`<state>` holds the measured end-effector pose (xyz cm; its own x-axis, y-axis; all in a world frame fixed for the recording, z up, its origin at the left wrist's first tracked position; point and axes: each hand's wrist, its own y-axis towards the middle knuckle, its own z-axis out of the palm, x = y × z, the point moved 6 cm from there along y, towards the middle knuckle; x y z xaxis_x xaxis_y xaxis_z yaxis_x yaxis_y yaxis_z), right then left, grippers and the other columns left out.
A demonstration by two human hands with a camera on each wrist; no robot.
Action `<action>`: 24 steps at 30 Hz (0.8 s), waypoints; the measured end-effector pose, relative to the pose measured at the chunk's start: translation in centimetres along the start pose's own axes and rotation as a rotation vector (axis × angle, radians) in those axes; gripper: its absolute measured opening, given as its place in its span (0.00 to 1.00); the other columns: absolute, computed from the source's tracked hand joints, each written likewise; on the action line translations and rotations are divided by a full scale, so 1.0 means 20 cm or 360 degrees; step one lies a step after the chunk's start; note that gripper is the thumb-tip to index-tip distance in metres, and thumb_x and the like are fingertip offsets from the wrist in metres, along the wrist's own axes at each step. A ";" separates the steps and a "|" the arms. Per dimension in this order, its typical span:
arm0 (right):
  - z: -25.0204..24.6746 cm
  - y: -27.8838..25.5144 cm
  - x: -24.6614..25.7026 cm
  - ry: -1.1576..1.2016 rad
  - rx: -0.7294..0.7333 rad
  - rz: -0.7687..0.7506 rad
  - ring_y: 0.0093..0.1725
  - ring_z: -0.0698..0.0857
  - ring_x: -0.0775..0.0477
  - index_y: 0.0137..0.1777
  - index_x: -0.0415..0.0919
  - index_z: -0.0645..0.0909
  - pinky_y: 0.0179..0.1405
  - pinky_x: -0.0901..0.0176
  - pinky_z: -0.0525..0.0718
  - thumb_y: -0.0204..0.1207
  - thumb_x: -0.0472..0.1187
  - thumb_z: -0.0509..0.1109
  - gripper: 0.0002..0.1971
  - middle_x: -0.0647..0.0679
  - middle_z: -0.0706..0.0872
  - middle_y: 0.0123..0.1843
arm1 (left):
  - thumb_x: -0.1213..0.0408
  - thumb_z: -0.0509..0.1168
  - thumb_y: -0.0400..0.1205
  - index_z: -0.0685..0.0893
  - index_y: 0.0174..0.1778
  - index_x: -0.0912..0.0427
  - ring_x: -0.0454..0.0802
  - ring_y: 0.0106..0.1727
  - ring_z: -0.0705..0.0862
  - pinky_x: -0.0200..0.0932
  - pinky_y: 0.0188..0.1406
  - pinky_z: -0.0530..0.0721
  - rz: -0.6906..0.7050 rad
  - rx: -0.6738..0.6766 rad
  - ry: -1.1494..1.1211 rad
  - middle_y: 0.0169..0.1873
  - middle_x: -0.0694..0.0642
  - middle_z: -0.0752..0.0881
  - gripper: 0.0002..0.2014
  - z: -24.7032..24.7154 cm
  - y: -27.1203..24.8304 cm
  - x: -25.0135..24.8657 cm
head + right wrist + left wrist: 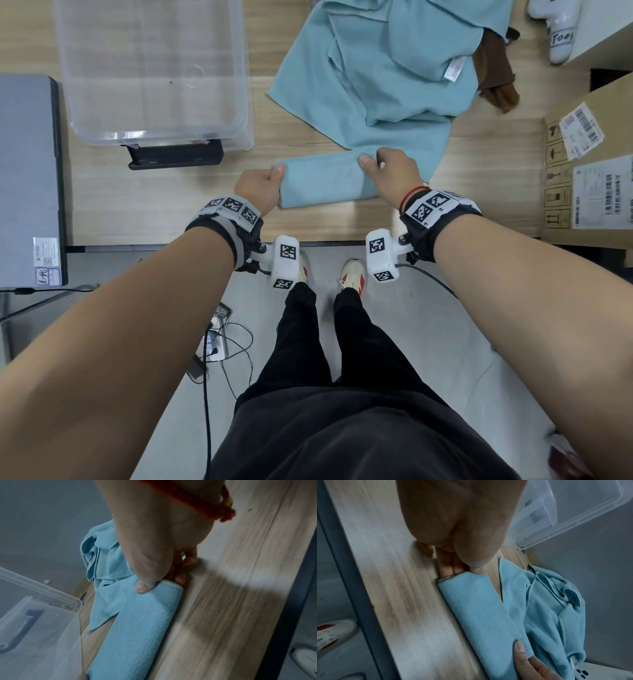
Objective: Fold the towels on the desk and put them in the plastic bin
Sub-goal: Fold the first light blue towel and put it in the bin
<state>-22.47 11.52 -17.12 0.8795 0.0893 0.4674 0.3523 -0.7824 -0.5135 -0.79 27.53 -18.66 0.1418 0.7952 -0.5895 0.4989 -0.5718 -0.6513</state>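
Note:
A light blue towel [322, 183] lies folded into a narrow band near the desk's front edge. My left hand [263, 183] pinches its left end, thumb on top and fingers under the edge [458, 573]. My right hand [387, 171] pinches the right end the same way [154, 586]. Behind the band lies a loose heap of blue towels [387, 68], reaching from the back of the desk down to my right hand. The clear plastic bin [154, 68] stands at the back left with nothing in it.
A brown cloth [496, 75] peeks from under the heap at the right. Cardboard boxes [589, 171] stand along the desk's right side. A grey laptop [27, 178] lies far left. A black lid piece [174, 156] rests at the bin's front.

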 end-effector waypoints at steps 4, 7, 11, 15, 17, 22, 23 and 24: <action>-0.01 0.01 0.00 -0.0047 0.0009 0.0167 0.39 0.75 0.39 0.28 0.43 0.64 0.37 0.54 0.68 0.81 0.59 0.61 0.26 0.48 0.71 0.28 | 0.36 0.54 0.77 0.86 0.40 0.71 0.65 0.44 0.89 0.60 0.52 0.86 0.0003 -0.0006 0.0118 0.40 0.68 0.90 0.36 -0.02 -0.01 -0.04; 0.01 0.02 0.00 -0.0083 -0.0019 0.0214 0.40 0.78 0.37 0.28 0.44 0.65 0.38 0.54 0.70 0.80 0.61 0.61 0.26 0.46 0.75 0.31 | 0.38 0.58 0.82 0.78 0.30 0.65 0.57 0.35 0.83 0.48 0.42 0.80 0.0032 -0.0031 0.0200 0.31 0.61 0.85 0.30 -0.02 -0.02 -0.08; 0.02 0.01 0.02 -0.0136 -0.0080 0.0207 0.43 0.80 0.35 0.31 0.45 0.65 0.38 0.51 0.72 0.81 0.62 0.58 0.25 0.42 0.81 0.40 | 0.46 0.70 0.78 0.82 0.38 0.60 0.52 0.37 0.83 0.47 0.45 0.82 0.0136 -0.0036 0.0251 0.34 0.54 0.85 0.18 -0.01 -0.03 -0.09; 0.03 0.00 0.02 -0.0144 -0.0098 0.0207 0.45 0.80 0.33 0.35 0.44 0.68 0.40 0.50 0.74 0.81 0.63 0.57 0.24 0.40 0.83 0.43 | 0.52 0.69 0.79 0.80 0.39 0.58 0.54 0.41 0.83 0.49 0.49 0.82 0.0156 -0.0162 0.0409 0.35 0.53 0.83 0.13 0.00 -0.04 -0.11; 0.03 0.01 0.02 -0.0154 -0.0098 0.0225 0.47 0.80 0.33 0.38 0.44 0.70 0.41 0.50 0.73 0.81 0.64 0.57 0.23 0.39 0.84 0.46 | 0.52 0.70 0.78 0.79 0.45 0.57 0.54 0.46 0.83 0.46 0.50 0.80 0.0105 -0.0226 0.0389 0.40 0.52 0.83 0.12 0.00 -0.04 -0.12; 0.03 0.01 0.03 -0.0139 -0.0104 0.0263 0.47 0.79 0.34 0.42 0.43 0.72 0.43 0.50 0.72 0.82 0.63 0.58 0.22 0.37 0.84 0.51 | 0.31 0.70 0.63 0.87 0.51 0.60 0.48 0.46 0.88 0.50 0.53 0.87 -0.0079 -0.0154 -0.0003 0.44 0.51 0.90 0.35 0.04 -0.02 -0.10; 0.03 0.01 0.03 -0.0138 -0.0105 0.0266 0.49 0.80 0.33 0.42 0.43 0.72 0.43 0.50 0.72 0.82 0.63 0.58 0.22 0.37 0.84 0.52 | 0.31 0.70 0.63 0.89 0.49 0.60 0.50 0.46 0.89 0.53 0.54 0.87 -0.0100 -0.0096 -0.0082 0.44 0.53 0.91 0.35 0.05 -0.02 -0.11; 0.03 0.01 0.03 -0.0137 -0.0108 0.0266 0.50 0.81 0.32 0.43 0.43 0.72 0.44 0.51 0.72 0.82 0.63 0.58 0.21 0.36 0.84 0.52 | 0.31 0.69 0.65 0.89 0.48 0.61 0.52 0.47 0.89 0.55 0.55 0.87 -0.0120 -0.0053 -0.0153 0.44 0.55 0.91 0.34 0.07 -0.02 -0.12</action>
<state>-21.66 11.86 -17.39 0.9490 0.0046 0.3153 0.1793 -0.8303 -0.5276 -2.44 25.62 -17.67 0.0212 0.8117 -0.5837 0.5334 -0.5030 -0.6800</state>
